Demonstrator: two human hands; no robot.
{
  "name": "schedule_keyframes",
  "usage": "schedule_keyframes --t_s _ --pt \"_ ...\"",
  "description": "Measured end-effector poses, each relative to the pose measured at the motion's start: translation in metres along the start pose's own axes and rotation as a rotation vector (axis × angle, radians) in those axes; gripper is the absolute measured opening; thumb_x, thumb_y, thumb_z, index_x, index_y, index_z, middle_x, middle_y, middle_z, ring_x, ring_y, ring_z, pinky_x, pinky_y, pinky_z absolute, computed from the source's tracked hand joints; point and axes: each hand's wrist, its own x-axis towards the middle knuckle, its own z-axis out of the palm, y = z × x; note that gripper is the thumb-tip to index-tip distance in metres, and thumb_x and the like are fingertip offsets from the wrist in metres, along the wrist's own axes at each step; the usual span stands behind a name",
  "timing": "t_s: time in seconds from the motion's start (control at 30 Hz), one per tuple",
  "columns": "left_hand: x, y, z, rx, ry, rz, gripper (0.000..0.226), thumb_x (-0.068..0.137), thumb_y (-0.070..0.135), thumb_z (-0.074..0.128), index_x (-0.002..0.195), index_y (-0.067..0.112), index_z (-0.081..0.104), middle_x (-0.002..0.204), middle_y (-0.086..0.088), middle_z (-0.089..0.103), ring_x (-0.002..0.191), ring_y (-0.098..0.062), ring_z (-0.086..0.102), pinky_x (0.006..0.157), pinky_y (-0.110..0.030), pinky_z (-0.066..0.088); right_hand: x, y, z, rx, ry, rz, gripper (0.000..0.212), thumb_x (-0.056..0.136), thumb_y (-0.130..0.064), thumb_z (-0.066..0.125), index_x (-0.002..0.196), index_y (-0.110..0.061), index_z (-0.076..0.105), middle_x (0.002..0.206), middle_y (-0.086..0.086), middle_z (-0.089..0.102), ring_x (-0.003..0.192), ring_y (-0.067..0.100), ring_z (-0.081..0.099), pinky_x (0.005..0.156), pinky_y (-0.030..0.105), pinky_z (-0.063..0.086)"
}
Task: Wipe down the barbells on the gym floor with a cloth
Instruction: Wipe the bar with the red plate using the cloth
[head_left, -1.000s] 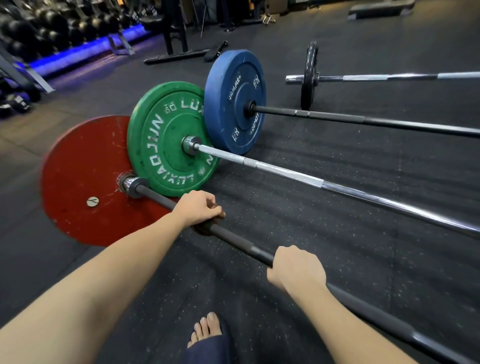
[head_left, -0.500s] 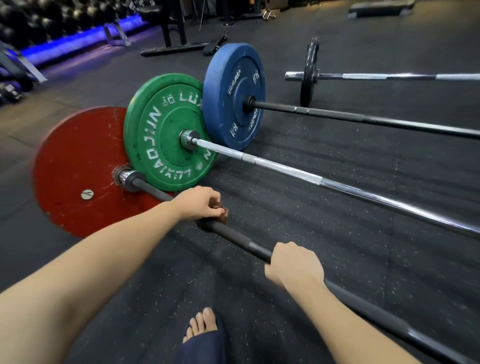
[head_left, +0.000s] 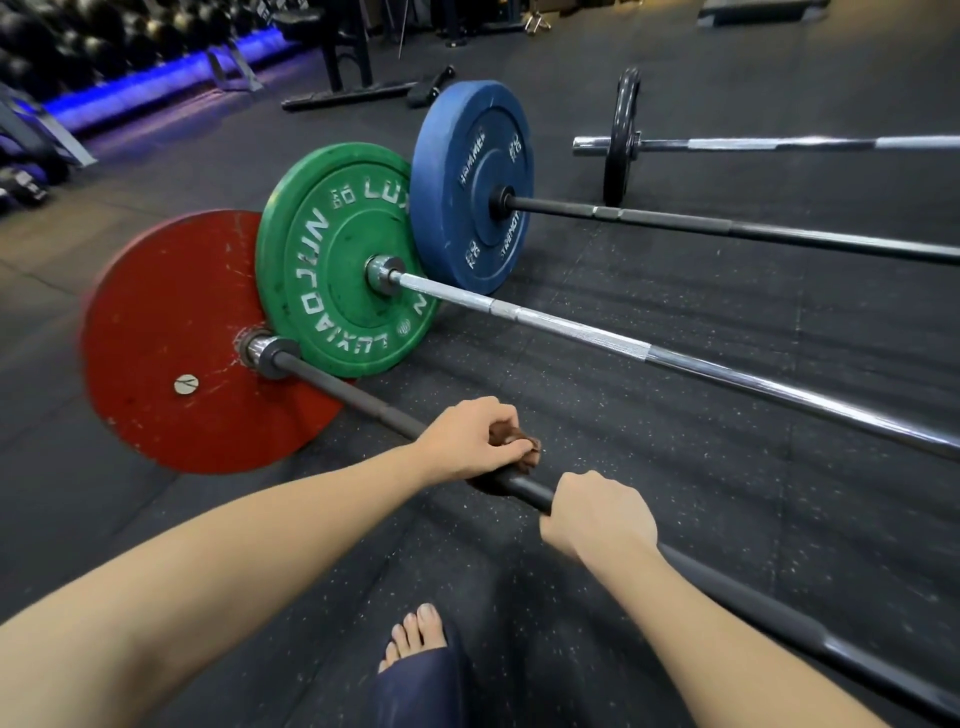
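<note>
While four barbells (head_left: 597, 335) are lying side by side on the gym floor (head_left: 675, 441), one plate is being shown on each: a red plate (head_left: 166, 338), a green plate (head_left: 332, 249), a blue plate (head_left: 467, 171) and a thin black plate (head_left: 621, 135). Both hands are being held on the nearest barbell (head_left: 353, 389), the dark one bearing the red plate. One brown cloth (head_left: 525, 453) is being clenched around its shaft by the left hand (head_left: 467, 441), fingers curled over, forearm stretched forward. Just beside it, the bare shaft is being clasped by the right hand (head_left: 597, 517), knuckles upward. One bare foot (head_left: 415, 634) is being seen below the bar.
</note>
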Motion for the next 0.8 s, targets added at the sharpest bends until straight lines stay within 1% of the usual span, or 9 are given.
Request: schedule_keyframes --t_s 0.13,0.2,0.27,0.37,0.47,0.57,0.63,0.73,0.8 --pt "-0.003 -0.004 0.0 0.046 0.043 -0.003 0.027 0.093 0.054 0.062 0.082 0.033 0.051 0.09 0.009 0.056 0.087 -0.02 0.059 0.078 -0.035 0.044 -0.004 0.003 -0.002 -0.014 -0.008 -0.011 0.024 0.094 -0.046 0.052 0.1 -0.023 0.051 0.084 -0.002 0.052 0.077 0.026 0.057 0.07 0.034 0.045" --pt "-0.002 -0.008 -0.001 0.078 0.035 -0.015 0.028 0.094 0.055 0.061 0.081 0.034 0.049 0.088 0.01 0.055 0.087 -0.02 0.059 0.076 -0.035 0.044 -0.008 0.009 -0.002 -0.013 -0.007 -0.047 0.031 0.093 -0.053 0.05 0.103 -0.024 0.048 0.088 -0.003 0.053 0.079 0.026 0.057 0.071 0.035 0.045" --pt "0.0 -0.01 -0.003 0.099 0.01 -0.016 0.03 0.092 0.06 0.058 0.08 0.035 0.049 0.088 0.011 0.056 0.087 -0.019 0.059 0.077 -0.035 0.045 -0.019 0.023 -0.003 -0.043 -0.018 -0.062 0.037 0.093 -0.059 0.049 0.106 -0.025 0.047 0.095 -0.001 0.06 0.085 0.027 0.062 0.071 0.035 0.043" --pt "0.001 -0.014 -0.003 0.1 0.008 -0.003 0.039 0.082 0.074 0.039 0.075 0.036 0.044 0.085 0.011 0.055 0.083 -0.018 0.058 0.074 -0.035 0.044 -0.043 0.065 -0.002 -0.122 -0.081 0.027 0.048 0.091 -0.067 0.051 0.113 -0.025 0.054 0.111 -0.001 0.067 0.101 0.027 0.067 0.075 0.035 0.044" --pt "0.0 -0.016 0.001 0.119 0.036 0.012 0.049 0.079 0.075 0.032 0.082 0.029 0.05 0.083 0.01 0.051 0.081 -0.019 0.056 0.073 -0.035 0.042 -0.065 0.096 0.0 -0.023 -0.125 0.16 0.049 0.089 -0.067 0.05 0.109 -0.024 0.062 0.105 -0.002 0.068 0.098 0.025 0.068 0.077 0.033 0.049" --pt "-0.002 -0.009 0.004 0.116 0.048 0.018 0.047 0.08 0.073 0.034 0.083 0.028 0.05 0.083 0.01 0.048 0.078 -0.019 0.055 0.073 -0.035 0.043 -0.07 0.096 0.002 -0.027 -0.074 0.15 0.035 0.091 -0.056 0.05 0.098 -0.023 0.057 0.086 -0.005 0.059 0.085 0.024 0.066 0.073 0.033 0.048" --pt "-0.003 -0.002 0.006 0.107 0.06 0.019 0.042 0.084 0.069 0.04 0.083 0.028 0.05 0.084 0.009 0.048 0.075 -0.017 0.054 0.072 -0.034 0.043 -0.069 0.093 0.001 -0.028 -0.065 0.149 0.029 0.091 -0.052 0.05 0.094 -0.024 0.053 0.078 -0.006 0.051 0.078 0.025 0.061 0.071 0.033 0.047" --pt "-0.005 0.017 0.014 0.094 0.04 0.026 0.031 0.095 0.054 0.057 0.084 0.026 0.051 0.085 0.008 0.049 0.075 -0.018 0.055 0.072 -0.034 0.042 -0.069 0.094 0.0 -0.035 -0.065 0.151 0.026 0.09 -0.049 0.051 0.094 -0.023 0.053 0.081 -0.004 0.055 0.077 0.026 0.06 0.07 0.034 0.046" --pt "-0.004 0.043 0.024 0.076 -0.008 0.063 0.027 0.097 0.049 0.06 0.085 0.026 0.051 0.086 0.009 0.049 0.078 -0.018 0.057 0.073 -0.034 0.042 -0.068 0.094 0.0 -0.034 -0.055 0.151 0.024 0.09 -0.047 0.052 0.093 -0.024 0.052 0.09 -0.001 0.063 0.083 0.027 0.065 0.07 0.034 0.045"
